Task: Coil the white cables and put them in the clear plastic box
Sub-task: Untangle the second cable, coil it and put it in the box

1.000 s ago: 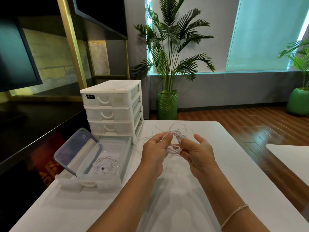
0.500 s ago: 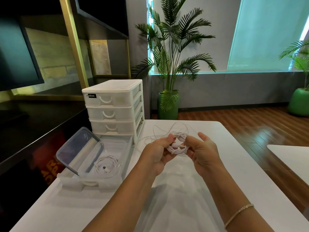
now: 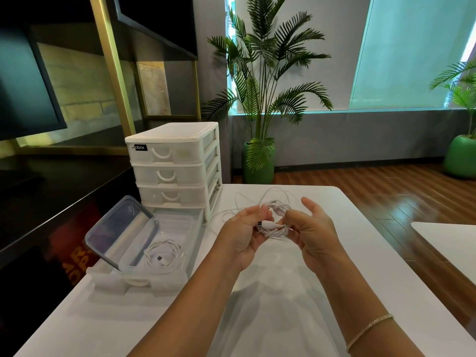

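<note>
From the head camera, both hands were raised above the middle of the white table (image 3: 322, 266), close together, with a white cable (image 3: 277, 225) bunched in loops between them. The left hand (image 3: 244, 233) had its fingers curled round the left side of the bundle, fingertips pinching near a plug end; the right hand (image 3: 313, 233) gripped the right side with curled lower fingers, thumb and forefinger lifted. Loose strands of the cable trailed behind the hands toward the table's far edge. At the table's left edge sat the clear plastic box (image 3: 154, 266), its lid (image 3: 116, 228) tilted up on the left side, and a second coiled cable (image 3: 162, 256) lay inside it. Just behind the box, at the far-left corner, stood a white three-drawer unit (image 3: 175, 163). A bracelet (image 3: 368, 328) circled the right wrist.
</note>
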### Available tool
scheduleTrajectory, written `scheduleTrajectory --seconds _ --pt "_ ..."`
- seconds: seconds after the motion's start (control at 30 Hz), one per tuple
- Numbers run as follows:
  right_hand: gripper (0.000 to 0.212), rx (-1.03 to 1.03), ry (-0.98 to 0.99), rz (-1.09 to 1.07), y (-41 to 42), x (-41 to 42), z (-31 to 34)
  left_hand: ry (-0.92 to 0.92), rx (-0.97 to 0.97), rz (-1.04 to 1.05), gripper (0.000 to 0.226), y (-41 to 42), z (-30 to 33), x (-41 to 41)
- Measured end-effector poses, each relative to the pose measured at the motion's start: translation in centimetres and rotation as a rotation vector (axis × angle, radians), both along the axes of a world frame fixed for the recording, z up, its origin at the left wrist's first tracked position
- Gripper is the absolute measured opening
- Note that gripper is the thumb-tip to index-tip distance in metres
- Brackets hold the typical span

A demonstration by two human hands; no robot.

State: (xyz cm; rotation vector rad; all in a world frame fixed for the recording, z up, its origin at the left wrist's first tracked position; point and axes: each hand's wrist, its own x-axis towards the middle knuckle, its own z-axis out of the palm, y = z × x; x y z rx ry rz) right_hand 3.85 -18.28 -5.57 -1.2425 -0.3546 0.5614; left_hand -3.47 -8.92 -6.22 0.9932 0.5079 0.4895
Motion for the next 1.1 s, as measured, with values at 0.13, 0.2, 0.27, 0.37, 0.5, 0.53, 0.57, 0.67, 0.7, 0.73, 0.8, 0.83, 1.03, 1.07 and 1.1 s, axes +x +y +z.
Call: scheduleTrajectory --seconds 0.13,0.2,0.27,0.37,0.5,0.53,0.57,0.67,0.7,0.73,0.8,0.83,1.03,1.07,1.1 --pt "0.073 -0.015 -0.020 0.051 0.4 -0.4 -0.1 -0.018 0.056 0.069 0.015 -0.2 0.0 0.1" --pt "0.076 -0.044 -0.036 0.072 0.7 -0.6 -0.2 -0.026 0.087 0.115 0.016 -0.3 0.0 0.1" --pt "0.076 -0.093 -0.062 0.093 0.9 -0.9 -0.3 -0.040 0.099 0.143 0.023 -0.3 0.0 0.1" --pt "0.071 -0.112 -0.077 0.089 1.1 -1.1 -0.4 -0.059 0.111 0.165 0.024 -0.2 0.1 0.1" --pt "0.042 -0.091 -0.085 0.088 1.0 -1.3 -0.3 -0.027 0.182 0.220 0.022 -0.4 0.0 0.2" --pt "0.033 -0.097 -0.096 0.088 0.9 -1.4 -0.3 -0.012 0.191 0.235 0.022 -0.4 -0.1 0.3" --pt "0.026 -0.106 -0.108 0.087 0.9 -1.5 -0.4 0.000 0.193 0.244 0.023 -0.4 -0.2 0.3" --pt "0.017 -0.132 -0.118 0.082 0.9 -1.7 -0.5 0.007 0.150 0.252 0.021 -0.3 -0.3 0.4" --pt "0.017 -0.137 -0.118 0.092 0.9 -1.7 -0.4 -0.001 0.125 0.245 0.019 -0.2 -0.3 0.4" --pt "0.015 -0.141 -0.116 0.110 0.8 -1.6 -0.3 -0.011 0.102 0.237 0.016 -0.2 -0.3 0.4" --pt "0.011 -0.149 -0.110 0.157 0.7 -1.6 -0.1 -0.010 0.082 0.236 0.014 -0.3 -0.3 0.4" --pt "0.010 -0.147 -0.102 0.174 0.7 -1.7 -0.1 -0.001 0.080 0.244 0.016 -0.4 -0.3 0.4" --pt "0.008 -0.099 -0.032 0.205 0.6 -1.9 -0.1 0.008 0.027 0.281 0.022 -0.2 -0.4 0.6" --pt "0.010 -0.094 -0.026 0.203 0.6 -1.8 0.0 0.010 0.023 0.282 0.023 -0.2 -0.4 0.6" --pt "0.012 -0.096 -0.025 0.200 0.6 -1.8 0.0 0.012 0.019 0.290 0.024 -0.2 -0.4 0.6"
